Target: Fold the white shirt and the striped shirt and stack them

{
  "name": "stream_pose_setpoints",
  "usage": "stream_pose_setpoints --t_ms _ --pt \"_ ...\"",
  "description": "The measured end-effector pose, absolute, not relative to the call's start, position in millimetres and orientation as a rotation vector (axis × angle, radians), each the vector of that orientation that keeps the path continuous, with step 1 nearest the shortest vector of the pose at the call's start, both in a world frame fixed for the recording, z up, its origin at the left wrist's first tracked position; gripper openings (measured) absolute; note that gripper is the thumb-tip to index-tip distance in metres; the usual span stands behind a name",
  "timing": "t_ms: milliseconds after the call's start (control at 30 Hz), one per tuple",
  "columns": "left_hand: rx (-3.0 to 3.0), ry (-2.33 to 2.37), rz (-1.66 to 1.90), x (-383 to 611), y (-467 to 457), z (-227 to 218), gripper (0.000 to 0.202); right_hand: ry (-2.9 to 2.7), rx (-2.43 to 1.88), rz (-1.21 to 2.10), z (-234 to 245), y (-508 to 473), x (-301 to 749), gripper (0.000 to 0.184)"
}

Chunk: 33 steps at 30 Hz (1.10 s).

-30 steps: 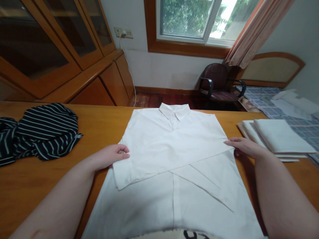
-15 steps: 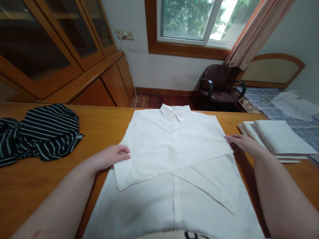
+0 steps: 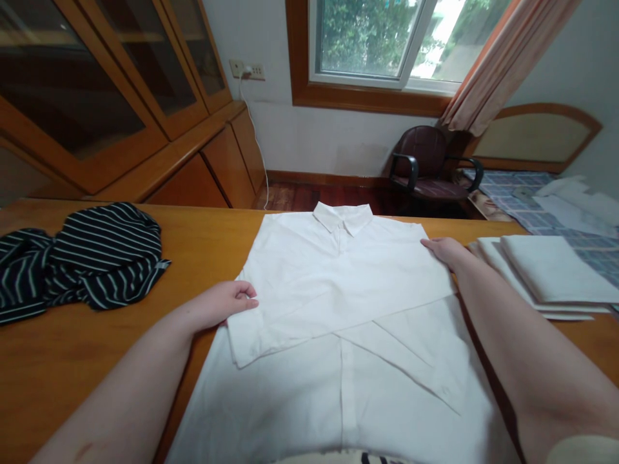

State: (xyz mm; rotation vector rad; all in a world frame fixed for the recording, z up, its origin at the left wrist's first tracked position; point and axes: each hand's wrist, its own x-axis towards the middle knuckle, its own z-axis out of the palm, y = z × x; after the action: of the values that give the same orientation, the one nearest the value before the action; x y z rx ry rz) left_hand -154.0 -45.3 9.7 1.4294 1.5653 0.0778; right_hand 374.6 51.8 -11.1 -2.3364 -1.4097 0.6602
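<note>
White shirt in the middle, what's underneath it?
The white shirt lies spread on the wooden table, whose surface shows on both sides of it. The cloth covers whatever is directly beneath, so I can't tell whether anything else is there.

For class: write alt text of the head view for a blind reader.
A white shirt lies spread on a table, collar at the far end, sleeves folded across its front. The left hand touches one side, the right hand the other, nearer the collar. Striped cloth lies left, folded white cloths right.
</note>
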Motion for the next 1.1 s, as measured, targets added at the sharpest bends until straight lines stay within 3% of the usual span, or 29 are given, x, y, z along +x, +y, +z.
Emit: stream_pose_setpoints --t_ms 100,200,333,433,733,933,1100 --pt "1.476 1.587 0.074 -153 -46 12 0.035 -1.499 -2.534 0.32 0 51 366 0.037" --pt "1.516 1.596 0.066 -154 -46 11 0.036 -1.724 -2.326 -0.046 7 43 339 0.049" --pt "1.548 1.604 0.043 -157 -44 3 0.034 -2.342 -1.836 0.174 -12 31 299 0.063" --pt "1.571 1.613 0.053 -158 -43 0 0.031 -2.48 -1.84 0.202 -32 36 290 0.069" --pt "1.557 1.671 0.065 -147 -43 7 0.028 -2.12 -2.26 0.113 -37 79 344 0.079" --pt "1.633 1.81 -0.011 -152 -42 10 0.037 -2.049 -2.299 0.13 -39 81 353 0.08" --pt "1.975 2.108 0.058 -132 -45 24 0.041 -2.075 -2.159 -0.195 -24 63 320 0.079"
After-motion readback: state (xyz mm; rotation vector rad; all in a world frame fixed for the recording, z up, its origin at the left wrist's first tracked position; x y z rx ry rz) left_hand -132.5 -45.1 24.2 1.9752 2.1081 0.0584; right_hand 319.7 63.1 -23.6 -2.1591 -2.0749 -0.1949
